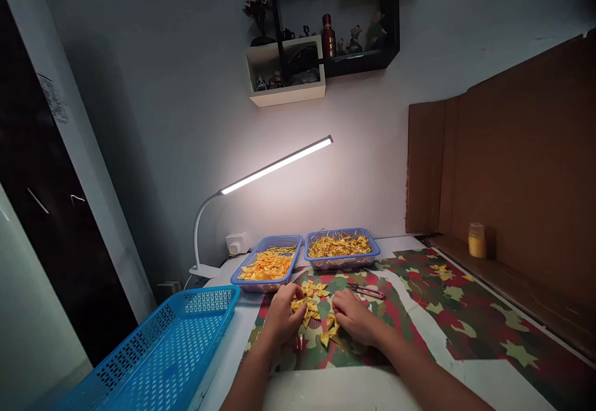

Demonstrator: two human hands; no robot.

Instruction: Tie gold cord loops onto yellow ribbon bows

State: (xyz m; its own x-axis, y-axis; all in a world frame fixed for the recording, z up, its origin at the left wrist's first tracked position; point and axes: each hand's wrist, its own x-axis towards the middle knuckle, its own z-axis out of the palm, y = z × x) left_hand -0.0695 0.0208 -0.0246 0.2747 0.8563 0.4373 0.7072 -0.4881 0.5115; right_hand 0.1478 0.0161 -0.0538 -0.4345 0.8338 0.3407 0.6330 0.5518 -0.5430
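Note:
On a camouflage-patterned sheet (321,358) lie several yellow ribbon bows (321,289), some with pointed petal-like tips. My left hand (283,316) is curled at the left of the group, its thumb and fingertips closed around the edge of a yellow bow (297,305). Facing it, my right hand (357,319) has its fingers bent and pressed together. Just beside its thumb is another yellow bow (329,335); whatever sits in the fingertips is too small to make out. Behind the right hand lies a pair of pink-handled snips (370,292).
A blue basket (236,278) of yellow ribbon pieces and a second basket (342,264) of golden strands stand behind. At left is a large blue crate (179,361). A lit desk lamp (274,166) arches above. Cardboard (516,169) and a small jar (476,241) are at right.

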